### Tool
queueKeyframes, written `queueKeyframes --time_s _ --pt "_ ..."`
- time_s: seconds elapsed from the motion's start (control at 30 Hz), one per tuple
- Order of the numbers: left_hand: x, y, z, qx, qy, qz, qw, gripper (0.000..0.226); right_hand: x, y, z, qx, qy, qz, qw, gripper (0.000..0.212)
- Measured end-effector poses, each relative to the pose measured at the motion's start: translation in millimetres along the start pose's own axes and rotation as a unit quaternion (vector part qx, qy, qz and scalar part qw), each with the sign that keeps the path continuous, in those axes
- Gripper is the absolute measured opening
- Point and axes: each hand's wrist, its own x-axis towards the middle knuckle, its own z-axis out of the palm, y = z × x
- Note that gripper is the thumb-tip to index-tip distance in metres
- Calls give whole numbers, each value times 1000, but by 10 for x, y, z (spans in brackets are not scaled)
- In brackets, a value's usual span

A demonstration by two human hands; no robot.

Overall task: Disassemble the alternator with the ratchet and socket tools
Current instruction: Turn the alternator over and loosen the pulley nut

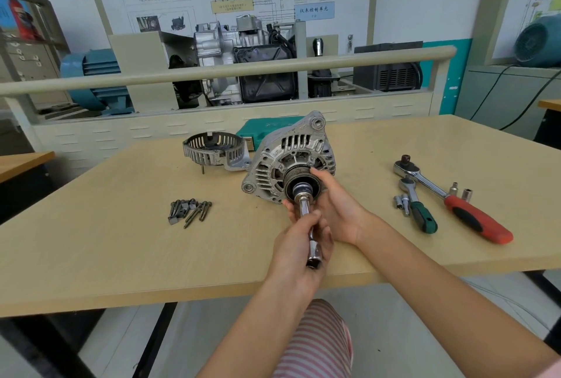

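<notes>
The grey alternator (291, 153) lies tilted on the wooden table (121, 256), its black pulley (299, 178) facing me. A chrome socket on an extension bar (305, 198) sits in the pulley centre. My left hand (299, 241) grips the bar's lower part. My right hand (337, 210) holds the pulley from the right side, fingers curled round its rim. A red-handled ratchet (455, 201) and a green-handled ratchet (417, 204) lie to the right.
The removed end cover (215, 149) lies behind left, with a green tool case (261, 131) behind the alternator. A pile of bolts (189, 210) lies at left. Loose sockets (461, 192) and small sockets (401, 203) lie by the ratchets. A rail (212, 70) borders the table's far side.
</notes>
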Motion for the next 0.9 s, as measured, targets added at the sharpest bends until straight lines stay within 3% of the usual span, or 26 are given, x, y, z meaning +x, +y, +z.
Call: queueKeyframes --time_s 0.27,0.37,0.5,0.6,0.8,0.9 --pt "-35 29 9 -36 -10 -40 999 37 -15 -9 -6 -1 -4 0 1000 55" --pt "-29 25 19 -27 0 -31 999 37 -29 -13 1 -10 2 6 1000 54" --pt "-18 8 7 -12 5 -10 1000 12 -10 -1 3 -1 9 0 1000 57" --pt "-17 5 2 -26 -2 -8 1000 6 13 -1 -9 8 0 -1 1000 58" --pt "-53 20 37 -54 -22 -37 998 34 35 0 -30 10 -7 8 1000 57" --pt "-48 24 43 -39 -17 -47 998 37 13 -6 -23 7 -9 10 1000 64"
